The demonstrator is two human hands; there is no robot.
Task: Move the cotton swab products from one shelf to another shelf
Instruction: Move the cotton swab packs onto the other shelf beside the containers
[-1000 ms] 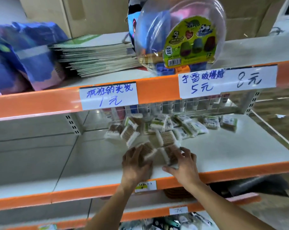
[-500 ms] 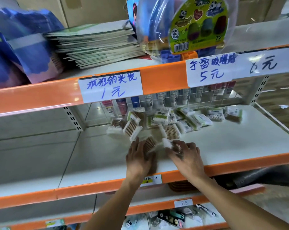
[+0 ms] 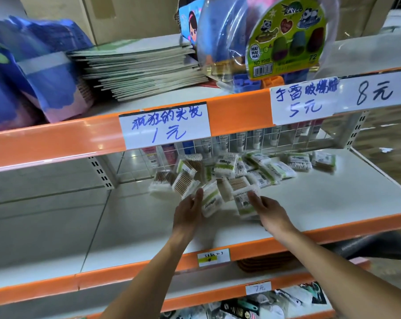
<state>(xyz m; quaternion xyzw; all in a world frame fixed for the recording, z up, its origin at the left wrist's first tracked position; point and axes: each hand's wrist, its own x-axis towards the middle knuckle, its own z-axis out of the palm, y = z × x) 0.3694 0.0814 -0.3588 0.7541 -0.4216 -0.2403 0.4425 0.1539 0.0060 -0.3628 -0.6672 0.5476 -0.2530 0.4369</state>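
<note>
**Two hands at a heap of cotton swab packs**

Both reaching onto middle shelf [image 3: 333, 203]: left hand [image 3: 187, 210] flat-fingered against one cotton swab pack [image 3: 210, 200], right hand [image 3: 267, 209] fingers extended on another pack [image 3: 244, 203]; grip not clear through blur. Remaining pile [image 3: 241, 169] behind, against wire grid [image 3: 241, 139]. Best scooped inward together, lifted low. Overhead shelf lip [image 3: 238, 111] with price label [image 3: 165, 125] crowding clearance.

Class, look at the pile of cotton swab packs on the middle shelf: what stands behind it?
Behind the cotton swab packs, a white wire grid fences off upright tubes; their labels are unreadable.
</note>
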